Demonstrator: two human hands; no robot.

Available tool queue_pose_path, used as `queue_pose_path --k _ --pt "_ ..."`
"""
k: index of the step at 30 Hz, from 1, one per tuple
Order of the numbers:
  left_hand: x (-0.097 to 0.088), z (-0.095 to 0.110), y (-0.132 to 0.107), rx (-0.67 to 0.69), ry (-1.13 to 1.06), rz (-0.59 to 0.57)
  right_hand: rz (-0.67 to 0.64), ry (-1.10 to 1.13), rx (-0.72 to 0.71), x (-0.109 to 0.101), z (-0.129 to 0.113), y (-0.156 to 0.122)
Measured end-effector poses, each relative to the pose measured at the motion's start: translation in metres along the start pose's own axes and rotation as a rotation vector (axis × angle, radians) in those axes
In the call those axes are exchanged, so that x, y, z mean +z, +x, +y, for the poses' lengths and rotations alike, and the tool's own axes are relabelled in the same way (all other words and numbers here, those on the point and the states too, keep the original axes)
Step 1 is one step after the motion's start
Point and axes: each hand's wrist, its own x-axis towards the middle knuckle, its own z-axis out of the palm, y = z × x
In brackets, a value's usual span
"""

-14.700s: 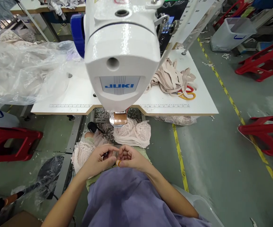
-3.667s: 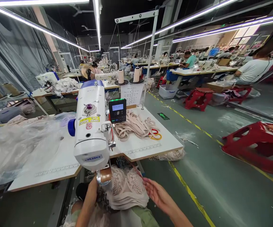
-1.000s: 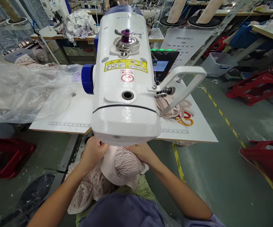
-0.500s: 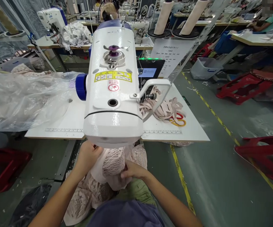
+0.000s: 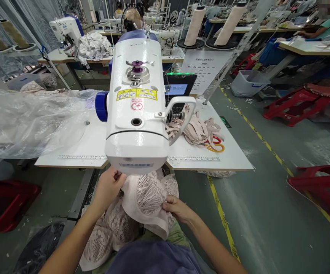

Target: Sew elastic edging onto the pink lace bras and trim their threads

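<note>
A pale pink lace bra hangs below the head of a white sewing machine. At its upper left edge, close under the machine head, my left hand is closed on the fabric. My right hand pinches the right side of the same lace cup between thumb and fingers. More lace cups lie bunched over the lap, below my left forearm. The needle area is hidden behind the machine head.
Beige elastic straps and orange-handled scissors lie on the right of the white table. Clear plastic sheeting covers its left side. Thread cones stand behind. Red stools flank the table on the floor.
My right hand has moved to the right, drawing the lace cup with it, so its smooth border now shows. My left hand stays near the machine head. The view has shifted slightly.
</note>
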Motion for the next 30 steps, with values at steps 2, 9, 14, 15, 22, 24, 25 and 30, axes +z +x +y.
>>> queue_pose_path --k 2,9,14,15,22,24,25,30 --pt "-0.002 0.005 -0.011 0.057 0.048 0.078 -0.013 -0.107 -0.037 0.003 -0.016 -0.010" --pt "0.014 0.064 -0.073 0.889 0.033 -0.045 -0.356 -0.664 -0.209 0.056 -0.092 -0.039" --pt "0.019 0.069 -0.066 0.401 0.059 -0.726 -0.379 -1.093 -0.161 0.100 -0.130 -0.052" --pt "0.019 0.064 -0.062 0.306 0.034 -0.761 -0.296 -1.112 -0.138 0.103 -0.133 -0.053" --pt "0.011 0.045 -0.047 0.345 0.072 -0.539 0.072 -1.016 -0.081 0.095 -0.125 -0.031" --pt "0.004 0.048 -0.043 0.348 0.109 -0.510 0.071 -0.992 -0.172 0.092 -0.125 -0.018" --pt "-0.001 0.049 -0.039 0.329 0.114 -0.505 0.066 -0.970 -0.220 0.091 -0.127 -0.011" --pt "-0.022 0.040 -0.010 0.132 0.018 -0.498 0.122 -0.870 -0.232 0.085 -0.144 0.016"
